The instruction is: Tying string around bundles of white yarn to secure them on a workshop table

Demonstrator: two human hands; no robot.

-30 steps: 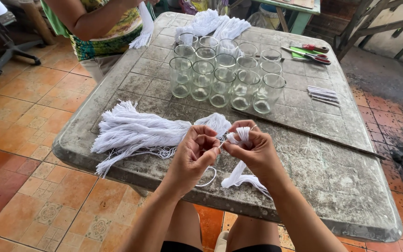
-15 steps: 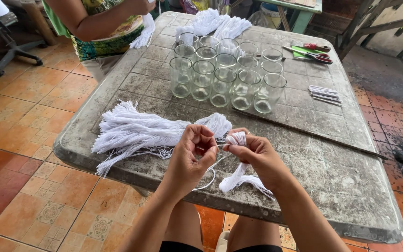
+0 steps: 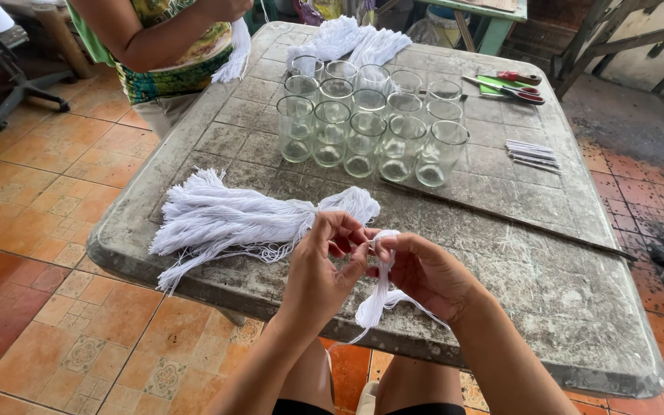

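My left hand [image 3: 324,265] and my right hand [image 3: 424,273] meet over the near edge of a worn grey table [image 3: 547,277]. Both pinch a small bundle of white string [image 3: 374,303] whose loose ends hang down below my fingers. A larger pile of white string bundles [image 3: 228,223] lies on the table just left of my hands.
Several clear drinking glasses [image 3: 366,127] stand grouped mid-table. More white bundles [image 3: 351,38] lie at the far end. Scissors [image 3: 512,84] and thin sticks [image 3: 532,154] lie to the right. Another person [image 3: 167,46] stands at the far left corner holding a white bundle. Tiled floor surrounds the table.
My hands have drawn closer together on the small bundle and shifted slightly; its tail hangs lower. The piles and glasses have not moved.
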